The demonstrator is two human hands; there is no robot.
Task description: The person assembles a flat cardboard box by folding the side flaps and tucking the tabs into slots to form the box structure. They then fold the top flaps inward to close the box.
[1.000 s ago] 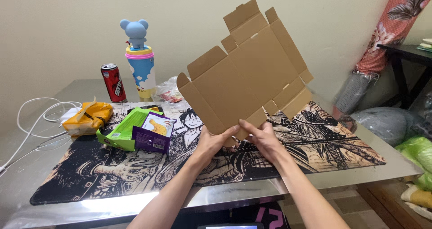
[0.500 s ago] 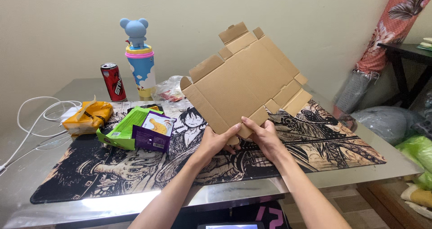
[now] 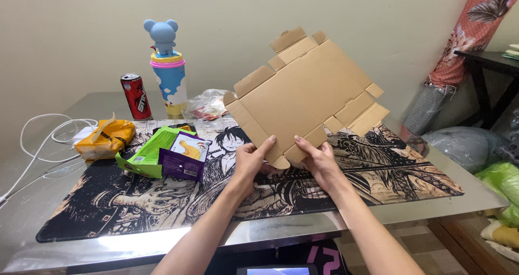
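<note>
A: Hands, pose?
B: Left hand [image 3: 253,159] and right hand [image 3: 320,161], forearms reaching forward, fingers clamped on the lower edge of a flat unfolded cardboard box [image 3: 307,94], held tilted above the printed desk mat [image 3: 378,172].
A: Containers?
B: Green carton [image 3: 146,153], lying open beside a purple packet [image 3: 185,156]; contents not discernible. Red can [image 3: 135,95], upright. Blue tumbler [image 3: 168,80], bear-topped lid on.
</note>
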